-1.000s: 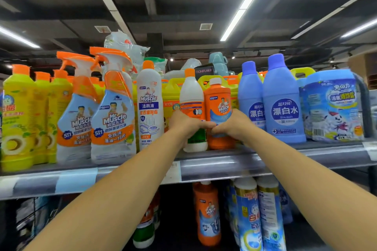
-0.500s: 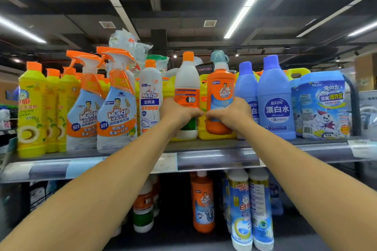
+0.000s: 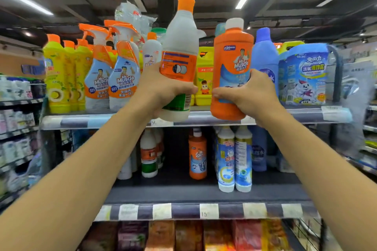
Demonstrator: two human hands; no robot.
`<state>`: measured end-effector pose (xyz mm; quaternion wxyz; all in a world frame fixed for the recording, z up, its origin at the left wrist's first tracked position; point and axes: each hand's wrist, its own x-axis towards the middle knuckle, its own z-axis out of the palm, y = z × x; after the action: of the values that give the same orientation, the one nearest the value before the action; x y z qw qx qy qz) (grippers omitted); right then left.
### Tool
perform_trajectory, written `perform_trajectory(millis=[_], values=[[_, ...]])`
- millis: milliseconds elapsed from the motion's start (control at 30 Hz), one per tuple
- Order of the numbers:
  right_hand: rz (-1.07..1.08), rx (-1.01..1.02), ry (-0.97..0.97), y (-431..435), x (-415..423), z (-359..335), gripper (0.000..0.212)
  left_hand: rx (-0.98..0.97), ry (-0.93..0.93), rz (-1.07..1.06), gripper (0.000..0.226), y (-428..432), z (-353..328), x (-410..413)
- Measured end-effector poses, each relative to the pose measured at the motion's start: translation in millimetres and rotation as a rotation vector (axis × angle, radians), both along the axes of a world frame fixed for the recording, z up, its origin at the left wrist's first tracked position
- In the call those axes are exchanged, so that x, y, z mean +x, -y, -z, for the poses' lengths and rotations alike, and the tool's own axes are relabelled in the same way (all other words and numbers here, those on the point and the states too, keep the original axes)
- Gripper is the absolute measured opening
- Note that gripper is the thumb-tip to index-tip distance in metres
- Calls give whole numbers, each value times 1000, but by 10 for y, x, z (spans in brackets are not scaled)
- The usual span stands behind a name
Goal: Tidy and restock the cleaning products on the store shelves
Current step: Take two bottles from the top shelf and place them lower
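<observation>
My left hand (image 3: 163,89) grips a white bottle with an orange cap and orange-green label (image 3: 180,47), lifted off the top shelf (image 3: 285,114) and tilted slightly right. My right hand (image 3: 247,93) grips an orange Mr Muscle bottle with a white cap (image 3: 230,61), also held in front of the shelf edge. Both bottles sit side by side, close but apart. A yellow jug (image 3: 204,79) shows in the gap behind them.
Yellow bottles (image 3: 56,75) and orange spray bottles (image 3: 122,69) stand at left, a blue bleach bottle (image 3: 265,53) and a blue tub (image 3: 304,73) at right. The lower shelf (image 3: 204,189) holds an orange bottle (image 3: 197,155), white bottles and blue-white bottles (image 3: 234,161). Another aisle lies far left.
Both hands have pulled their bottles off the top shelf, up and toward me. The view has tipped down, showing more of the lower shelves.
</observation>
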<state>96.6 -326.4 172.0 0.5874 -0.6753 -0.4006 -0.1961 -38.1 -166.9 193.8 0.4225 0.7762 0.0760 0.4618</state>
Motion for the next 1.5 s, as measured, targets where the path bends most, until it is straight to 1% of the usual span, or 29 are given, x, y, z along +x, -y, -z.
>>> perform_trajectory(millis=[67,133,367,467,533,600,800,867,933,1067,1233,1333,1500], values=[[-16,-6,-17,133,-128,151,63,-38,16,-12,45,94,180,-148],[-39,-15,-39,246,-246,292,66,-67,3,-27,48,185,350,-292],[-93,-109,-73,438,-510,801,57,-186,-89,-31,46,329,965,-658],[-101,-160,-77,468,-624,1084,60,-252,-104,-49,46,365,1259,-771],[-118,-188,-112,466,-668,1285,63,-278,-132,-68,49,374,1468,-830],[-107,-231,-141,434,-672,1499,64,-300,-172,-89,50,363,1682,-876],[-44,-347,-221,230,-567,2060,56,-418,-325,-147,52,202,2197,-940],[-25,-347,-244,120,-515,2172,52,-449,-346,-150,53,114,2282,-918],[-26,-349,-259,-4,-447,2246,52,-472,-352,-153,55,-1,2331,-872],[-32,-335,-305,-282,-270,2310,62,-481,-353,-188,43,-300,2358,-748],[-9,-304,-341,-671,-27,2336,62,-466,-355,-170,38,-669,2335,-594],[9,-268,-368,-912,133,2408,66,-450,-350,-164,39,-868,2335,-495],[80,-200,-378,-1244,374,2554,67,-477,-328,-163,44,-1188,2390,-325]])
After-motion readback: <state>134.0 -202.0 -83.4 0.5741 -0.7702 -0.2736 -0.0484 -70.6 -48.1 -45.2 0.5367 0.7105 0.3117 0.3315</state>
